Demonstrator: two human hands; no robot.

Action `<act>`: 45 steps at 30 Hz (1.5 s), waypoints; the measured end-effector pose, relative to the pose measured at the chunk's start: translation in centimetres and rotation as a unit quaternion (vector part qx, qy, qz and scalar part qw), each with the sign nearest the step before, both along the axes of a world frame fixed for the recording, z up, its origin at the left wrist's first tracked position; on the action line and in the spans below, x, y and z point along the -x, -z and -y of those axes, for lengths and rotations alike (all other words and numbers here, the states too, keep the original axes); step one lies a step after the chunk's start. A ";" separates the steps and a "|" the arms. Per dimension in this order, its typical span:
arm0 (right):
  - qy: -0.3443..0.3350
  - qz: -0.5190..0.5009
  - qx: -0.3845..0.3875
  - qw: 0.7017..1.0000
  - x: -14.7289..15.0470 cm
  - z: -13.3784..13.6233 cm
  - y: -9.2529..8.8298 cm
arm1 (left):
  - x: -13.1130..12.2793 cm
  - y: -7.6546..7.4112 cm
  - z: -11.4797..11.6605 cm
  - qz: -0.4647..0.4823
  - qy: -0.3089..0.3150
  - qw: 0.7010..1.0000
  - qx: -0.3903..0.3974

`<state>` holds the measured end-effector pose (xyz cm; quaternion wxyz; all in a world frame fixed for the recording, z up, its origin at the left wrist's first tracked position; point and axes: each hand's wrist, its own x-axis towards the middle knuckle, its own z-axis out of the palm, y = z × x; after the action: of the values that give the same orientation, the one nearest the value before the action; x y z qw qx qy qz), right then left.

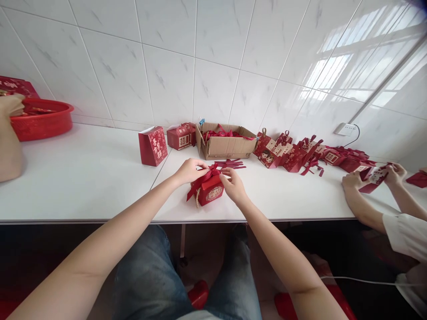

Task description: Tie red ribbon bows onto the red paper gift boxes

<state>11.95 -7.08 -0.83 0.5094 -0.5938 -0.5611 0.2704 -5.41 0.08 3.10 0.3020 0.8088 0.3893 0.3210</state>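
Note:
Near the table's front edge stands a small red gift box with a gold round emblem and a twisted cord at its left side. A red ribbon is tied in a bow on its top. Pinching the bow's left part are the fingers of my left hand. On the other side, my right hand has its thumb and fingers closed on the ribbon's right part. Behind the box lie several loose strips of dark red ribbon.
A cardboard box of red ribbons stands behind, beside two red boxes. Several finished-looking red boxes line the wall rightward. A co-worker's hands hold a red box at right. A red basin sits far left.

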 end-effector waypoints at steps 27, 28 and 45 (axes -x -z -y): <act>-0.128 0.168 -0.031 0.977 -1.2 -3.8 -5.1 | 0.1 -1.4 0.8 -0.045 0.009 0.997 -0.065; -0.129 0.176 -0.025 0.976 -1.1 -3.7 -5.3 | 0.2 -1.4 0.8 -0.045 0.007 0.997 -0.069; -0.183 0.314 -0.074 0.929 -1.3 -1.5 -4.9 | 1.1 -1.1 0.5 -0.059 -0.055 0.995 -0.066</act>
<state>13.25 -5.56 4.05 0.2913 -0.4957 -0.8099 0.1165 -6.49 -0.45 4.23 0.2064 0.8221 0.4281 0.3135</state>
